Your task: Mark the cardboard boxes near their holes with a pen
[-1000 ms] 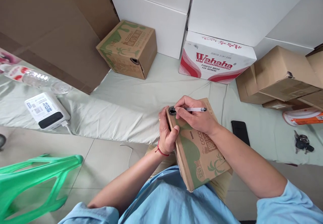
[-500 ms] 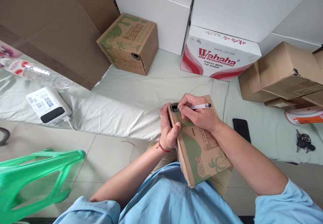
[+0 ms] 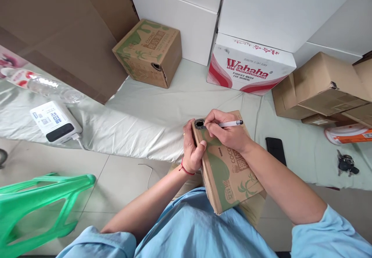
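Note:
A brown cardboard box [image 3: 232, 172] with green palm-tree print rests tilted on my lap. My left hand [image 3: 193, 149] grips its left edge, the thumb lying on the printed face. Between the fingers of my right hand [image 3: 223, 130] is a pen [image 3: 232, 123] with a pale barrel and dark end. The pen's tip, hidden by my fingers, is beside a hole [image 3: 200, 124] with a blackened rim at the box's upper left corner. What lies inside the hole is dark and cannot be made out.
On the covered ledge [image 3: 139, 110] stand a similar coconut carton [image 3: 149, 52], a Wahaha water carton [image 3: 250, 70] and brown boxes [image 3: 322, 83]. A phone [image 3: 276, 151] and keys [image 3: 347, 163] lie to the right. A power bank [image 3: 56, 122] and bottle [image 3: 43, 84] are left, above a green stool [image 3: 46, 211].
The view has shifted slightly. Both hands keep nearly the same hold on the box and pen, with the pen still at the rim of the hole.

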### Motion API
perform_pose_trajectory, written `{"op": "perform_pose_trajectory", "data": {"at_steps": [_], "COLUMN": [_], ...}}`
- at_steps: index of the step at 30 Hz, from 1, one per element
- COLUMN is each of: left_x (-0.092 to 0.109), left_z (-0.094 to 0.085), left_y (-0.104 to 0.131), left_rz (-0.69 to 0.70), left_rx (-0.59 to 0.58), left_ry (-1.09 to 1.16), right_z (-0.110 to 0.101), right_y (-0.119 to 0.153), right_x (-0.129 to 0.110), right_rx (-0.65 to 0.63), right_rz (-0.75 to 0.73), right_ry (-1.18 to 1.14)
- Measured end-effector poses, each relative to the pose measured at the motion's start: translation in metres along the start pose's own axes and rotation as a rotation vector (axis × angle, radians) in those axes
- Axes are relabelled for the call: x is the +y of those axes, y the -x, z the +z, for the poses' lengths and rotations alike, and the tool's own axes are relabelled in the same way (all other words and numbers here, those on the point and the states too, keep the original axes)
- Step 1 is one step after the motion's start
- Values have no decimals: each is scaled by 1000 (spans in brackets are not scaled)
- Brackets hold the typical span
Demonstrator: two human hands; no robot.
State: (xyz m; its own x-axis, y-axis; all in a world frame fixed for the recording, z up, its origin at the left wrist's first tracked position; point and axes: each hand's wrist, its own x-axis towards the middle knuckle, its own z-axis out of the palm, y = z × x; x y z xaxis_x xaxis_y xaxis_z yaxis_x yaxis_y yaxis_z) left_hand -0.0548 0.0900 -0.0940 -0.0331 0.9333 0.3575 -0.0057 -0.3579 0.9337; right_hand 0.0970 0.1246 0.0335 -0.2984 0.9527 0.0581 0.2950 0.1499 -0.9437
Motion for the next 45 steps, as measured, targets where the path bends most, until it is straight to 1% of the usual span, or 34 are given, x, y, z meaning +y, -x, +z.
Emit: {"op": "perform_pose_trajectory", "data": {"at_steps": [4, 7, 15, 18, 20, 27, 34, 39, 43, 45], "left_x": [0, 1, -2, -3, -4, -6, -4, -6, -7, -7], "left_z": [0, 0, -1, -1, -1, -1, 0, 0, 0, -1], "left_y": [0, 0, 2, 4, 5, 6, 5, 6, 6, 7], "left_rz": [-10, -9, -2, -21, -33, -26, -35, -14, -5, -7], "left_rx": [-6, -10, 0, 7, 2, -5, 10, 6, 1, -8], "left_ry": [-10, -5, -11, -14, -7, -11, -20, -22, -8, -3], "right_z": [1, 1, 0, 0, 1, 0, 0, -1, -1, 0], "right_y": [-1, -1, 0, 0, -1, -2, -4, -2, -1, -1], "right_x": [0, 0, -2, 1, 2, 2, 2, -1, 0, 1], "right_rx": [-9, 20, 172, 249, 276, 224, 214, 221, 171, 167], "right_rz": [0, 0, 15, 43, 58, 19, 29, -21, -8, 5], "right_ry": [26, 38, 73, 43, 31, 49, 81, 136, 88, 45]}}
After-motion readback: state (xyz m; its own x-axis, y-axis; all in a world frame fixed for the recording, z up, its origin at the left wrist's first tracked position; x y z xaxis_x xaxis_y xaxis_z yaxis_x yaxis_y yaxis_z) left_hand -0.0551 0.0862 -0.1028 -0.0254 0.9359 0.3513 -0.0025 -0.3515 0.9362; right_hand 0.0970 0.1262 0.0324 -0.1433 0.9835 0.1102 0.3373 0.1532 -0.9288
